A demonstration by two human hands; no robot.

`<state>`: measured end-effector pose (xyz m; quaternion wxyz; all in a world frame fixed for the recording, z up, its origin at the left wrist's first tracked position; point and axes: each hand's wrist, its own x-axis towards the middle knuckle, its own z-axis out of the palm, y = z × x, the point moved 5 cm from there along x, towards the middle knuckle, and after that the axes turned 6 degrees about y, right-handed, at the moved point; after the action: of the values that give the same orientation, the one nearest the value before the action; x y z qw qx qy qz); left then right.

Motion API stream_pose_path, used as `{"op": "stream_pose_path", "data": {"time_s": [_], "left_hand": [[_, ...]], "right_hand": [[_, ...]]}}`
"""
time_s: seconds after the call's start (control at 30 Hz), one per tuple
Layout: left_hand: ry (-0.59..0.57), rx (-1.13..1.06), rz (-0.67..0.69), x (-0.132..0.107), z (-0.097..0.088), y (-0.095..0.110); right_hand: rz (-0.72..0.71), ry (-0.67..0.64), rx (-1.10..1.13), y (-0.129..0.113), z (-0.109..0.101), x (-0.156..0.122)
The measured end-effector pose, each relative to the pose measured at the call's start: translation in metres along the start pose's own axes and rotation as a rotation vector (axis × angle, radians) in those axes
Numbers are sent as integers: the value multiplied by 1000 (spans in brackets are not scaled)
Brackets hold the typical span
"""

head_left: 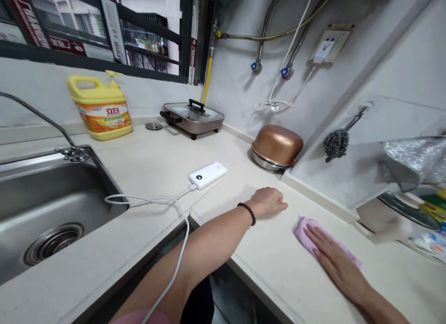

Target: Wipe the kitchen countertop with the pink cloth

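My left hand (269, 202) rests on the pale countertop (251, 249) with its fingers curled into a loose fist and nothing showing in it. A dark beaded bracelet (248, 213) circles that wrist. To its right, a pink cloth (302, 231) lies bunched on the counter under my right hand (329, 252). The fingers of this hand are extended together and press the cloth down; part of the cloth is hidden beneath them. Beyond my left forearm lies a white power bank (211, 174), with a white cable (181, 249) plugged in and running across the forearm.
A steel sink (101, 184) is at left, with a yellow detergent jug (104, 113) behind it. An electric pan (195, 119) stands by the back wall. In the corner, a copper-coloured pot (278, 143) sits on a metal bowl. A lidded cooker (386, 217) is at far right.
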<state>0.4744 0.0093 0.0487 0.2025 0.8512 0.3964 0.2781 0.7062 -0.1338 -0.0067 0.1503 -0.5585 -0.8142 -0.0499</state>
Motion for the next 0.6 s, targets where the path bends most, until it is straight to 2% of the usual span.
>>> {"op": "stream_pose_path", "data": {"time_s": [0.1,0.17,0.3,0.43,0.5,0.6], "left_hand": [[14,5,-18,0,-2,-2],[20,8,-20,0,-2,-4],[14,19,-30,1,0,-9],[25,22,-57,0,-2,-14],[36,22,-61,0,-4,-14],[40,27,-66,0,-6,-14]], "right_hand": [[7,48,-34,49,10,37],[23,66,-57,73,17,58],[63,106,-81,96,28,80],[75,108,-84,85,28,79],[64,99,-74,67,24,71],[15,70,-40,25,15,48]]}}
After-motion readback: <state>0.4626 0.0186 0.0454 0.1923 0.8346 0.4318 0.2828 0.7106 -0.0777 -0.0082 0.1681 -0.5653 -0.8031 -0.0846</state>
